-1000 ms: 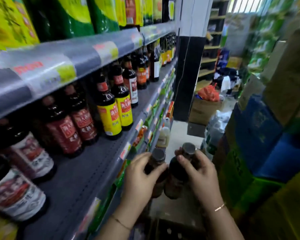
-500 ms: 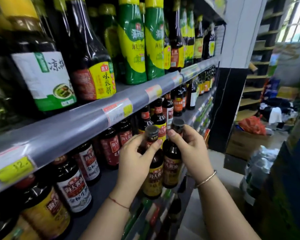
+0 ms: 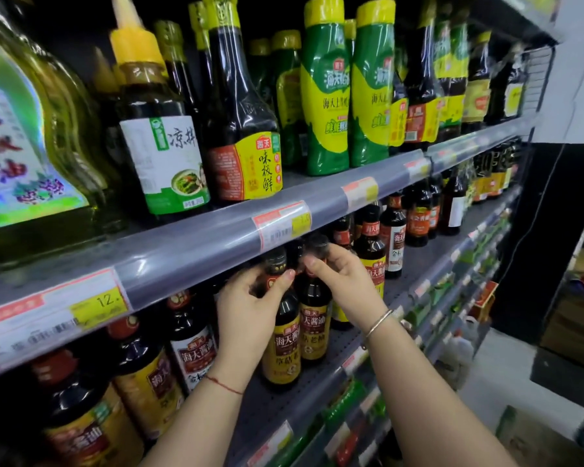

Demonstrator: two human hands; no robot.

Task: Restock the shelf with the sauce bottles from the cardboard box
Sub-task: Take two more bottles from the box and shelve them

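Two dark sauce bottles with yellow-brown labels stand side by side over the middle shelf, upright. My left hand grips the neck of the left sauce bottle. My right hand holds the right sauce bottle by its neck and cap, just under the price rail. Their bases are at the shelf board near its front; I cannot tell whether they rest on it. The cardboard box is out of view.
The upper shelf's price rail runs right above the bottle caps. Rows of dark soy bottles stand behind and to both sides. Green and yellow bottles fill the upper shelf. An aisle floor and a black pillar lie to the right.
Both hands have carried the two bottles up from below the shelf and forward into the middle shelf, under the price rail. The view has risen with them.
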